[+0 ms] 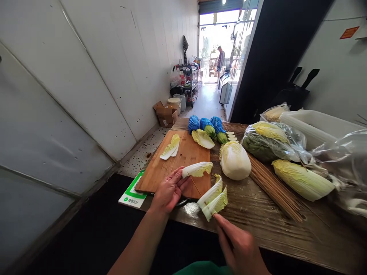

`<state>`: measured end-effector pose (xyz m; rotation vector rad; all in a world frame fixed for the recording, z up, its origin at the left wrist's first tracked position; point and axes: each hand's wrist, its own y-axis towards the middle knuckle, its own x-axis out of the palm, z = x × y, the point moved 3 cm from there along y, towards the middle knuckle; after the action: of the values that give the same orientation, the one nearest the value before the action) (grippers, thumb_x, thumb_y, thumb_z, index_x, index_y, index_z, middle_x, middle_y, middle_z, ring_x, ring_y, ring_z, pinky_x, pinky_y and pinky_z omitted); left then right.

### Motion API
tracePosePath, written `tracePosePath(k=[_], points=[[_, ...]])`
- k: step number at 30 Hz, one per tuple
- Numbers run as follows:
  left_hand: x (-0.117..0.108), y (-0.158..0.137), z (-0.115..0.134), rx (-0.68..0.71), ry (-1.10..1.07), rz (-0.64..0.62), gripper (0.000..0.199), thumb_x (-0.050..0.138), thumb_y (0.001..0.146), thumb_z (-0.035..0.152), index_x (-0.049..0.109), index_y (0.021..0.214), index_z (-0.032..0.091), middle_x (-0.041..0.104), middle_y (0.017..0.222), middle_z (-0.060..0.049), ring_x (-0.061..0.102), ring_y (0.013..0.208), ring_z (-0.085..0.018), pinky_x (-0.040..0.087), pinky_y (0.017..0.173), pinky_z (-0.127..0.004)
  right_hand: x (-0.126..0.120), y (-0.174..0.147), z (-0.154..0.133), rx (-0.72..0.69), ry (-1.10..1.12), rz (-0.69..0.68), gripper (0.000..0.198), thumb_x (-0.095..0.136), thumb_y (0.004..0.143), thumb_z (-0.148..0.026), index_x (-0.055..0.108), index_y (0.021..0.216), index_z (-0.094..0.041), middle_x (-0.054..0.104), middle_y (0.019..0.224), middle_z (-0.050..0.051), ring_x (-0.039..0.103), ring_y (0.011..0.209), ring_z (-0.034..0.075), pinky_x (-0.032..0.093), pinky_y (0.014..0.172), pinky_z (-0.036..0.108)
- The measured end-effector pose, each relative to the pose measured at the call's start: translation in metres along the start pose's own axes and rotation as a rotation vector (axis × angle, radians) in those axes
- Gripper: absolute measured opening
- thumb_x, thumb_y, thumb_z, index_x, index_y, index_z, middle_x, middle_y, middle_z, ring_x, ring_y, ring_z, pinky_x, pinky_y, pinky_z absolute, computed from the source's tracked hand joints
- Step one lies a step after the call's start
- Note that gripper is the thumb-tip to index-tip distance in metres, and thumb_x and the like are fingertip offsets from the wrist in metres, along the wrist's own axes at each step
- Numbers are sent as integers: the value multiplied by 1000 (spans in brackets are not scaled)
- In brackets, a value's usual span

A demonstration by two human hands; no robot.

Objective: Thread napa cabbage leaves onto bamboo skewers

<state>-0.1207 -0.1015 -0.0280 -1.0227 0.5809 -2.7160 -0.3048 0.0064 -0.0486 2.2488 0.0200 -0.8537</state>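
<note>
Over the cutting board [149, 177], my left hand [169, 191] grips a napa cabbage leaf piece [197, 169] by its white end. A thin bamboo skewer [195, 186] runs from that leaf toward two more leaf pieces [215, 198] threaded near my right hand. My right hand [236, 238] is closed around the skewer's lower end, just beyond those pieces. On the board lie cut leaf pieces [170, 147] and a larger cabbage leaf [203, 139]. A cabbage head [235, 160] sits to the right of the board.
Right of the cabbage lie a bundle of bamboo skewers [275, 189], a cabbage chunk [302, 179] and a bag of greens [269, 143]. Blue-netted vegetables [205, 124] stand at the table's back. A white bin [312, 124] is at right. A green-and-white sign [133, 194] pokes out under the board.
</note>
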Motion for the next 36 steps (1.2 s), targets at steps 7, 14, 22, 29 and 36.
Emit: tracePosePath(k=[7,14,22,29,36], points=[[1,1,-2,-67,-26,7,10,52,82,3,57,89,8,67,96,-16,67,85,-22,55,79,-33,3,-5,8,0,-12,-80,40,47,85,-8,53,124,-13,67,108,12,67,93,21,56,81,26],[8,9,-3,-55,-46,51,7,51,84,9,56,89,9,68,91,-16,68,82,-24,55,79,-41,-1,-2,10,22,-75,-151,38,45,87,-10,55,123,-14,68,106,12,69,89,21,58,73,24],[9,11,-6,-69,-4,54,12,50,83,5,59,91,6,68,88,-16,68,81,-23,55,77,-36,-4,5,1,116,-77,-136,32,41,88,-11,62,112,-9,70,100,13,70,84,20,58,76,26],[13,10,-8,-96,11,78,13,49,83,4,57,93,7,67,91,-16,68,79,-22,57,72,-35,-6,5,0,170,-64,-178,33,41,88,-11,62,113,-9,70,100,13,70,85,20,57,77,27],[13,9,-8,-114,34,61,13,47,85,5,58,92,5,68,85,-16,68,77,-21,57,71,-33,-5,5,0,165,-70,-158,33,41,88,-10,62,113,-9,71,96,13,70,82,19,58,76,27]])
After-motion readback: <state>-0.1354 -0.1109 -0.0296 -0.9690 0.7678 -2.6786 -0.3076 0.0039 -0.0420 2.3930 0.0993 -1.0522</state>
